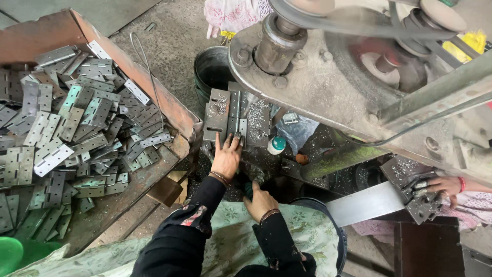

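Hinges (77, 128), left of frame: dull grey metal, matt, some w/ greenish tint. Tray (169, 102) under them: rusty, rough metal. Plates (236, 120) at centre: grey steel w/ shiny swarf on top. Machine (328, 87), upper right: grimy cast metal, rough. Lap cloth (225, 236): pale green patterned fabric. Sleeves (189, 241): black cloth.

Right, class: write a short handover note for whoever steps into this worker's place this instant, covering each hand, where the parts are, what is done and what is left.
Left hand: flat, fingertips on the metal plate under the machine; holds nothing.
Right hand: lower, near the dark base by the lap; grip unclear.
Parts: loose hinges heaped in the rusty tray on the left. Another person's hand holds hinges at right.
Done: cannot tell.
Left: the heap is large.
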